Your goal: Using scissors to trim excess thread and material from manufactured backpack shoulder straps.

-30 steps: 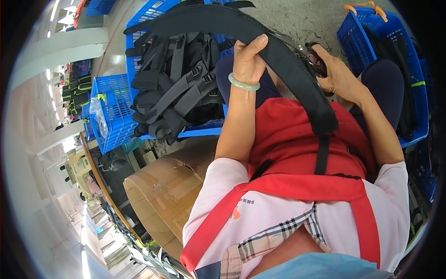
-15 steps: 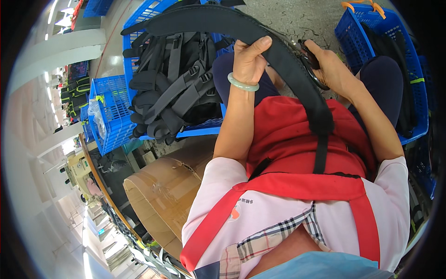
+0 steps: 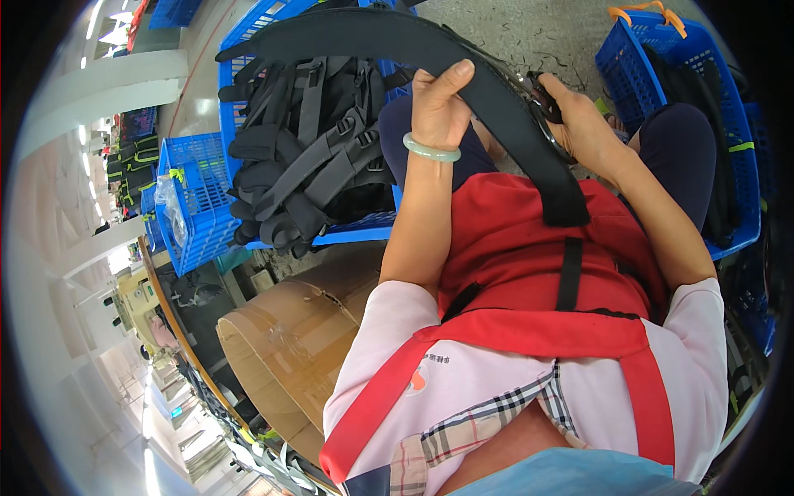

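Note:
A long, curved black padded strap (image 3: pixel 372 37) arches over the basket and down toward my lap. My left hand (image 3: pixel 442 103), with a pale green bangle on its wrist, grips it near the middle, thumb on top and fingers underneath. The strap's wide lower end (image 3: pixel 566 207) rests against my red apron (image 3: pixel 504 240). In my right hand (image 3: pixel 587 124) is a pair of scissors (image 3: pixel 544 103), dark-handled and shiny, close beside the strap's right edge. The strap partly hides the blades, so whether they touch it cannot be told.
A blue basket (image 3: pixel 364 231) heaped with black straps and buckles (image 3: pixel 322 149) stands at the left. Another blue basket (image 3: pixel 628 70) with dark pieces is at the right. A cardboard box (image 3: pixel 281 347) sits by my left elbow. Dark scraps litter the floor (image 3: pixel 513 33).
The strap has shifted slightly up and left with my left hand. Its lower end has risen on the apron, baring more of the black webbing there. My right hand has tilted slightly.

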Demonstrator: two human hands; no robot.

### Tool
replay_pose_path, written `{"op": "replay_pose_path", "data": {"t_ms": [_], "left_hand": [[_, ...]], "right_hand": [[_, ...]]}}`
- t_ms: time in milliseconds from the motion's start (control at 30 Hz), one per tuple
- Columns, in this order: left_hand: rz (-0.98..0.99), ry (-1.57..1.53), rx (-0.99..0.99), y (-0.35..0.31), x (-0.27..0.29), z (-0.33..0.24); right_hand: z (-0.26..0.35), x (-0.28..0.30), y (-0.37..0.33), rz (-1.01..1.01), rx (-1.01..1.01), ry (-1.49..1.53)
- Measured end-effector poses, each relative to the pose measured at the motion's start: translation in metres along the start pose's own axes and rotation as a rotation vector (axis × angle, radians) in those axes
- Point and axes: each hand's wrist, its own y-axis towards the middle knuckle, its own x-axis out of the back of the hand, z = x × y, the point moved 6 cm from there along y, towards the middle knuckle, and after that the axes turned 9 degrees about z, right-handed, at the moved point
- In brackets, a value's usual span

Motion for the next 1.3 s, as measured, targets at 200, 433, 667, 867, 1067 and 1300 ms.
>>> {"op": "replay_pose_path", "data": {"t_ms": [200, 433, 667, 867, 1067, 1300], "left_hand": [[0.009, -0.027, 0.034, -0.001, 0.003, 0.005], [0.026, 0.072, -0.025, 0.005, 0.007, -0.020], [-0.122, 0.293, -0.119, 0.001, 0.006, -0.017], [-0.149, 0.188, -0.069, -0.003, -0.002, 0.004], [-0.085, 0.101, 0.025, -0.006, -0.005, 0.009], [-0.038, 0.080, 0.047, -0.006, -0.006, 0.013]], "right_hand": [[0.002, -0.001, 0.001, 0.083, -0.073, 0.023], [0.002, 0.012, 0.000, 0.062, -0.078, -0.011], [-0.001, 0.030, 0.000, 0.176, -0.153, -0.158], [-0.005, 0.008, -0.010, 0.094, -0.141, 0.013], [-0.001, 0.006, -0.006, 0.129, -0.153, -0.026], [-0.004, 0.002, -0.007, 0.161, -0.141, 0.037]]}}
